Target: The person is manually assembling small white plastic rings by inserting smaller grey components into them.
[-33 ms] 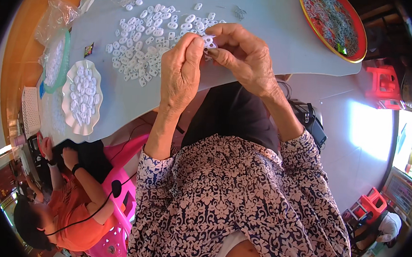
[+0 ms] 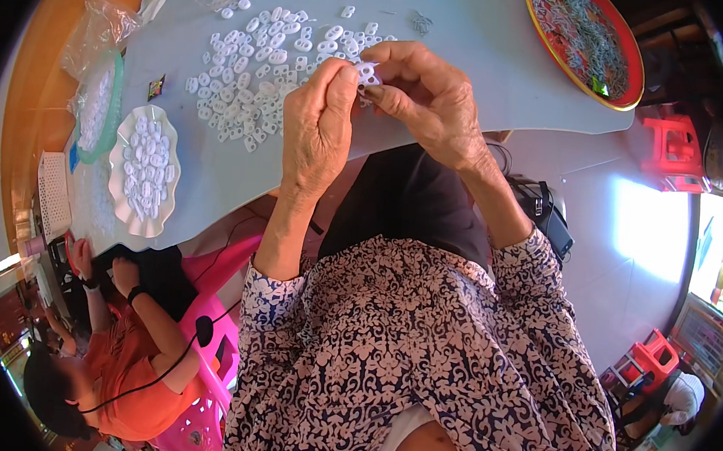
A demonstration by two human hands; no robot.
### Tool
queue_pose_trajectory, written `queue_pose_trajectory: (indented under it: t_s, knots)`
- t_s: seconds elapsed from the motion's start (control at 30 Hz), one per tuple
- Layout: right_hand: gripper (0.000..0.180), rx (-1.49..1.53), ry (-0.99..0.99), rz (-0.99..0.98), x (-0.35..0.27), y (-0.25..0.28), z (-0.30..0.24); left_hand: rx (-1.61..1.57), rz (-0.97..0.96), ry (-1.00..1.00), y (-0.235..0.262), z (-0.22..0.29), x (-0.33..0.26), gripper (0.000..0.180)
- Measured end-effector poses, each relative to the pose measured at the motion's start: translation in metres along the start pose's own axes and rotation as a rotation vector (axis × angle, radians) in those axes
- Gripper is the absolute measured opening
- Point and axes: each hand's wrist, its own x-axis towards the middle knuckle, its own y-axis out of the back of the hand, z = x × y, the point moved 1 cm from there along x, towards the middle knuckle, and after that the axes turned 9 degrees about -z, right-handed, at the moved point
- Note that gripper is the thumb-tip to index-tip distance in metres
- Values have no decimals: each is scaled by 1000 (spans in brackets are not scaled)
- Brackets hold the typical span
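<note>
Both my hands meet above the near edge of the pale table. Between their fingertips is a small white plastic piece with holes. My left hand pinches it from the left, thumb against the curled forefinger. On the other side my right hand grips it with thumb and fingers. The fingers cover part of the piece. Just beyond and to the left lies a loose spread of similar white plastic pieces, oval and with holes.
A red round tray of thin grey metal bits stands far right. At left are a white scalloped dish of white pieces, a green-edged container and clear plastic bags. A person in orange sits at lower left.
</note>
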Motion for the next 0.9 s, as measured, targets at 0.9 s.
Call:
queue_pose_trajectory:
  t_s: [0.9]
  knots:
    - [24,-290,69,-30,-3,-2,2,-61,8,-59,-3,-9,-10,23]
